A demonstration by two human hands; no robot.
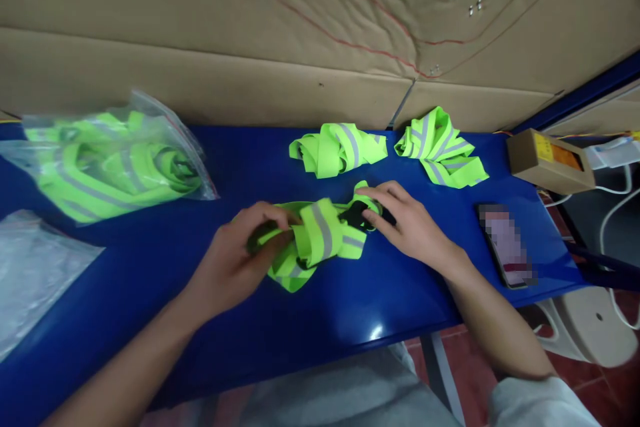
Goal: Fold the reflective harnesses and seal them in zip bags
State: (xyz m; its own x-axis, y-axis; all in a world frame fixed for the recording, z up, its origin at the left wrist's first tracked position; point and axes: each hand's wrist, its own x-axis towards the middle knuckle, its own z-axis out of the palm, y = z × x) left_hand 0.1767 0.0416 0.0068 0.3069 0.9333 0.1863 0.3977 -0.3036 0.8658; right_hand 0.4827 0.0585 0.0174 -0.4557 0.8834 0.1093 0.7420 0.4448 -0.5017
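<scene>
A bundle of neon yellow-green strap with grey reflective stripes [323, 233] lies on the blue table between my hands. My left hand [240, 250] is closed round the bundle's left end, with thumb and fingers on the folded strap. At its right end, my right hand [403, 223] pinches the strap beside a black buckle-like part [356, 215]. Behind the bundle rest two more folded straps, one in the middle [340, 149] and one to the right [441, 148].
On the blue table [310, 327], a clear bag of similar straps [110, 167] lies at the left, above another clear plastic bag [37, 280]. A phone [505, 247] and a small cardboard box [547, 163] are at the right. Brown cardboard [200, 87] stands along the back.
</scene>
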